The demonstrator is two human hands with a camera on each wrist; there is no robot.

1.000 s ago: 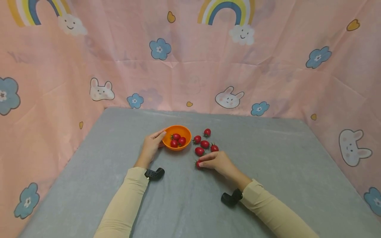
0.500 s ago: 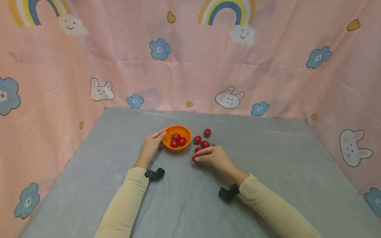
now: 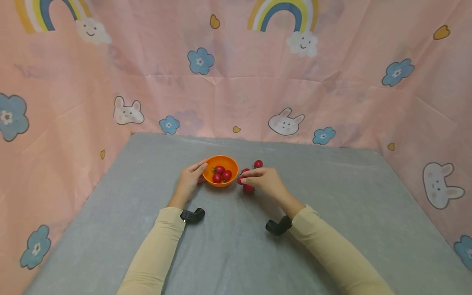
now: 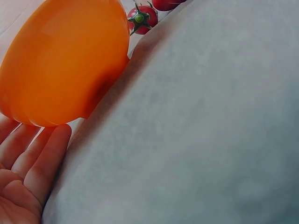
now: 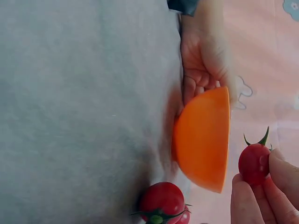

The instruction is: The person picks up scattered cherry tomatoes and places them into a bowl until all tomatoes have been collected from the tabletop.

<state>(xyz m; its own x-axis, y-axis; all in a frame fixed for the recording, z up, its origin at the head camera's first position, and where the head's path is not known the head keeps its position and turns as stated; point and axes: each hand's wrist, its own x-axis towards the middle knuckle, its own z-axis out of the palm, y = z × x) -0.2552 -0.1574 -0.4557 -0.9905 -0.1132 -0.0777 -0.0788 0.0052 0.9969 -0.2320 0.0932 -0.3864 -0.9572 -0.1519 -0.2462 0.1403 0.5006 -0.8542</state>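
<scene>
An orange bowl [image 3: 230, 162] sits on the grey-covered table with 3 cherry tomatoes [image 3: 216, 178] inside. My left hand [image 3: 188, 180] grips its left side, thumb at the rim and fingers against the outer wall, as the left wrist view shows on the bowl [image 4: 65, 60]. Between thumb and fingertips my right hand [image 3: 269, 182] pinches a cherry tomato [image 5: 254, 163] with green sepals. In the right wrist view this tomato is raised off the table, just beyond the rim of the bowl [image 5: 203, 140]. Under and behind the right hand lie other cherry tomatoes [image 3: 248, 189], partly hidden by it.
One loose cherry tomato [image 3: 258, 164] lies farther back, right of the bowl. The grey cloth [image 3: 350, 196] covers the table up to a pink patterned curtain [image 3: 228, 98] at the back and sides. Each wrist wears a black camera mount [image 3: 279, 226].
My right hand has lifted the pinched cherry tomato and carried it away from me and slightly left, toward the bowl's right rim. The left hand and the bowl have stayed in place.
</scene>
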